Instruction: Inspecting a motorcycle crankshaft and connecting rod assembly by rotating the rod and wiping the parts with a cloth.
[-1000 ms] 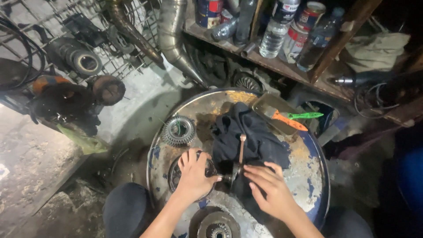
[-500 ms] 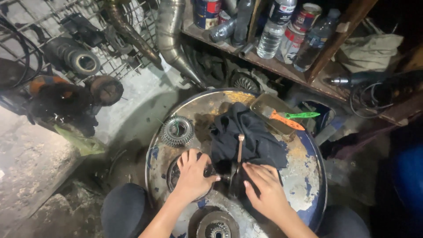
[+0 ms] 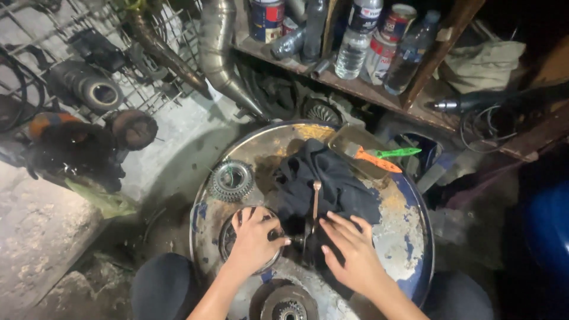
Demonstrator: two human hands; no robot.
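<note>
Little has shifted since the earlier frames: both hands have stayed low on the drum top, and the wrench still stands in the same place. My left hand (image 3: 253, 237) lies palm-down with fingers spread over a round metal clutch part (image 3: 228, 237), the thumb reaching toward a small dark fitting (image 3: 296, 240) between the hands. My right hand (image 3: 349, 255) rests loosely curled just beside that fitting, fingertips (image 3: 329, 224) touching the dark cloth; whether it grips anything I cannot tell. A slim wrench (image 3: 315, 204) stands up from the fitting across the black cloth (image 3: 332, 178).

All this sits on a rusted, blue-painted drum lid (image 3: 409, 237). A toothed clutch gear (image 3: 231, 179) lies beyond my left hand, apart from it. Another round hub (image 3: 288, 305) sits at the near rim. At the far edge, a shallow metal tray (image 3: 349, 148) holds an orange-handled tool (image 3: 370, 159) and a green one (image 3: 396, 152). Behind, a shelf (image 3: 379, 92) carries cans and bottles (image 3: 354, 44), with exhaust pipes (image 3: 216, 53) leaning beside it.
</note>
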